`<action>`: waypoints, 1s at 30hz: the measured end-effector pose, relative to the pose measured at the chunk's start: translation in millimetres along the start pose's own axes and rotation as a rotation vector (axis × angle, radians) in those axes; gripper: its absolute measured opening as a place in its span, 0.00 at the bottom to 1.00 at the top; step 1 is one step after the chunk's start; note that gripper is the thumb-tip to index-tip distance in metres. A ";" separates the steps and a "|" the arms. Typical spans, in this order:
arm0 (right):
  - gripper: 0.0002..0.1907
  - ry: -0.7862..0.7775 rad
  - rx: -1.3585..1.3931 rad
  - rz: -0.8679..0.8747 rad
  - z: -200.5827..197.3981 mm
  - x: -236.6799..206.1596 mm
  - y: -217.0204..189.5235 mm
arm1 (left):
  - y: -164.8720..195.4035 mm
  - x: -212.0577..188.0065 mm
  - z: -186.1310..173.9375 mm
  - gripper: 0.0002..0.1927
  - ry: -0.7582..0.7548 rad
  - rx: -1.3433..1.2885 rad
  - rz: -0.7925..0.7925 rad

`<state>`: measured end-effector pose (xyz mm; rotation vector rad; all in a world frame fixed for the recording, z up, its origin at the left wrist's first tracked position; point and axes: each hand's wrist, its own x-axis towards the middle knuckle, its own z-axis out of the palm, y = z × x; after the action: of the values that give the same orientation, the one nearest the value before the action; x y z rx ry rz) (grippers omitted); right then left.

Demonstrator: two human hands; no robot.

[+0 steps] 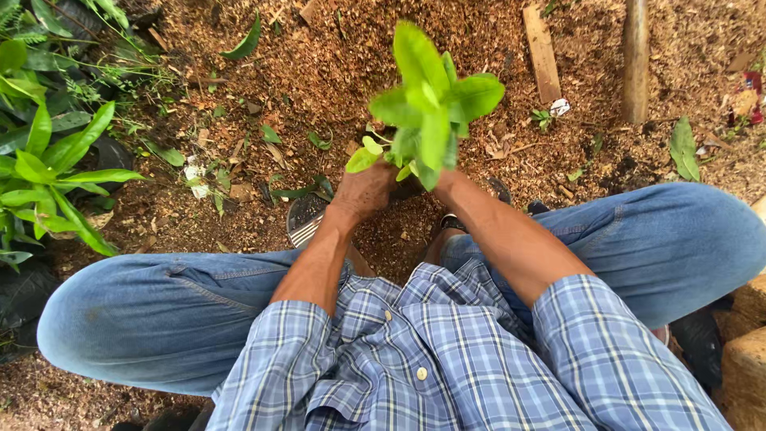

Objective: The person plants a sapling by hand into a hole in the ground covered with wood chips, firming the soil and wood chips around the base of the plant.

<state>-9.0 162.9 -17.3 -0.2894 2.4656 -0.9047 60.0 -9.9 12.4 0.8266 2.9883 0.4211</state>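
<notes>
Both hands, left hand (363, 191) and right hand (447, 182), clasp a leafy seedling's (431, 112) hidden base.

Red wrapper scrap (751, 94) at far right edge on soil, small white crumpled scrap (559, 107) nr plank.

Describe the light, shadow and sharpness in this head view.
Head view: soft, even daylight with no hard shadows or glare; the seedling's top leaves look bright, nearly washed out; the left hand and soil are sharp; the right hand is mostly hidden under leaves; wide-lens curving bends the knees outward.
</notes>
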 end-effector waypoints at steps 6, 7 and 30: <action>0.22 0.012 0.101 0.075 33.4 -6.9 23.4 | -28.5 -8.9 -10.3 0.05 0.211 -0.179 0.005; 0.22 -0.017 0.108 0.053 30.6 -4.1 23.7 | -37.0 -8.7 -11.8 0.05 0.150 -0.165 -0.001; 0.10 -0.136 1.243 0.238 5.6 -6.0 7.2 | -13.1 -5.3 -29.2 0.11 -0.054 -0.079 -0.153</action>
<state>-1.2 167.4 -23.5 0.3559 1.3715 -1.9578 55.6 -30.7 36.7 0.5888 2.9368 0.4988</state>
